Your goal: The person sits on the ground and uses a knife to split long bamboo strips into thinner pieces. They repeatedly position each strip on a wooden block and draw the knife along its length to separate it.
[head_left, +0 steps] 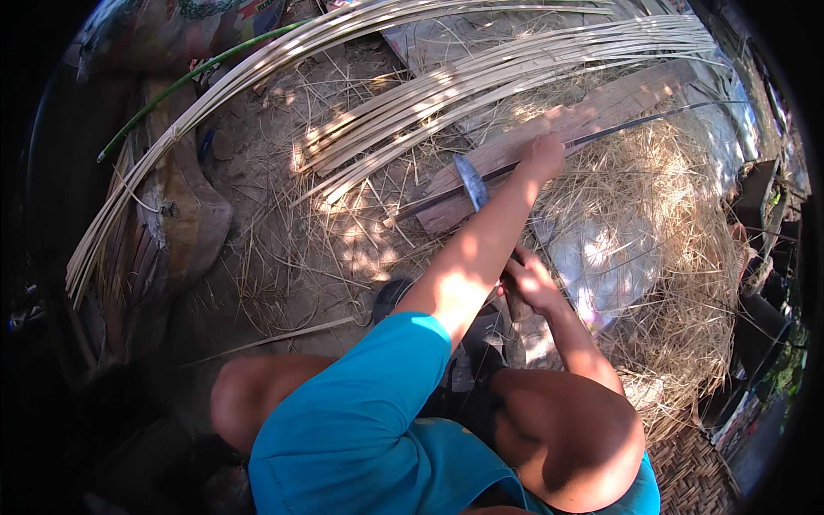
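My left arm reaches across my body, and my left hand (543, 158) curls closed around a long dark strip (622, 130). The strip lies slantwise along a wooden plank (468, 206) on the ground. Below my left forearm, my right hand (534, 281) is wrapped round the wooden handle of a large knife (469, 178). Its grey blade shows on the far side of the forearm, crossing the strip and plank. My forearm hides the middle of the knife. Whether the edge touches the strip, I cannot tell.
Several pale split strips (403, 129) lie in a bundle beyond the plank. Another long bundle (193, 110) curves along the left, beside a green stalk (193, 73). Shavings (665, 206) heap up at the right. A woven mat (691, 472) lies at lower right.
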The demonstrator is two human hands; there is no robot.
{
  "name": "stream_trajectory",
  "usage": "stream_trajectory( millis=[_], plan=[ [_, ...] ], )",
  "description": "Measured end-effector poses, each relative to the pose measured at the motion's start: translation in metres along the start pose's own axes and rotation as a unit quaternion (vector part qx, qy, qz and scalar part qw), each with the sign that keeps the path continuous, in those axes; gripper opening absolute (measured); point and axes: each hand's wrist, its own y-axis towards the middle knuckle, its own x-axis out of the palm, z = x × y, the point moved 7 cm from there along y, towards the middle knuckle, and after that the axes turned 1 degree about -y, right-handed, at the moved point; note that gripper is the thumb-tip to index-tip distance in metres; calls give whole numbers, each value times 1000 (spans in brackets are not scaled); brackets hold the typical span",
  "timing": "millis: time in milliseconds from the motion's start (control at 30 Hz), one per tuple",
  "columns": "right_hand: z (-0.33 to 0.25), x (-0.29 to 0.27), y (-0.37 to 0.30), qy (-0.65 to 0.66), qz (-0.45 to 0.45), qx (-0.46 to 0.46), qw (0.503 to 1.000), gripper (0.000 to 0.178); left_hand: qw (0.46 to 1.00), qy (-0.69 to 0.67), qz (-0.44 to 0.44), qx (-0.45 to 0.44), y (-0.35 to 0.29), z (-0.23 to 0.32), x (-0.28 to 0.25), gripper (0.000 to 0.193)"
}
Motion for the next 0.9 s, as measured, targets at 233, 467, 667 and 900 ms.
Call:
stream_trajectory(
  millis=[233,467,667,900],
  plan=[
    [10,1,26,-83,83,-169,979,41,999,30,9,-11,14,27,13,24],
    [20,27,16,-220,-92,-64,969,46,999,41,-5,-13,7,20,10,38],
    [14,13,22,-209,83,-202,953,36,997,69,-21,27,18,29,-1,41],
    [33,28,31,-162,-117,-66,978,27,994,86,19,65,19,27,0,37]
  ],
)
